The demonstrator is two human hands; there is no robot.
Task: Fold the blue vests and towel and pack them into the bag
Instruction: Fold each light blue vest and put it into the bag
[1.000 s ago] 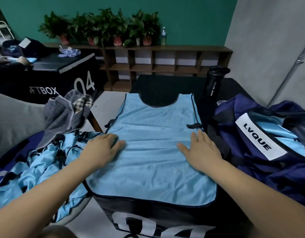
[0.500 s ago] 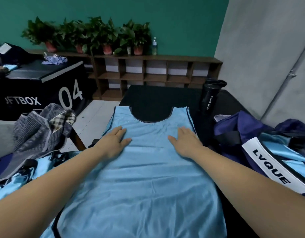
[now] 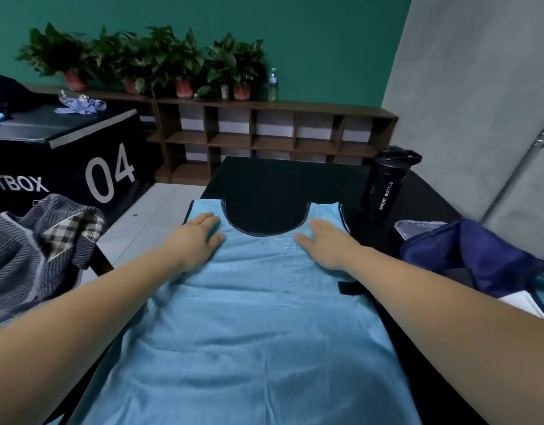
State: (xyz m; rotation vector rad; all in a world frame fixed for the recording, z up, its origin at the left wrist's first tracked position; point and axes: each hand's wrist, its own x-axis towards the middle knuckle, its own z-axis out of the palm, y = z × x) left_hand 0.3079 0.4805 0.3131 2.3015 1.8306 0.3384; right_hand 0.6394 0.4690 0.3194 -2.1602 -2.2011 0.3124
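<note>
- A blue vest lies spread flat on a black box, its long axis running near to far, with the neck opening pointing far.
- The left hand lies flat on the vest's left shoulder strap, fingers straight and together.
- The right hand lies flat on the right shoulder strap, fingers straight.
- A dark blue bag sits to the right of the vest.
- A black bottle stands upright at the far right of the box.
</note>
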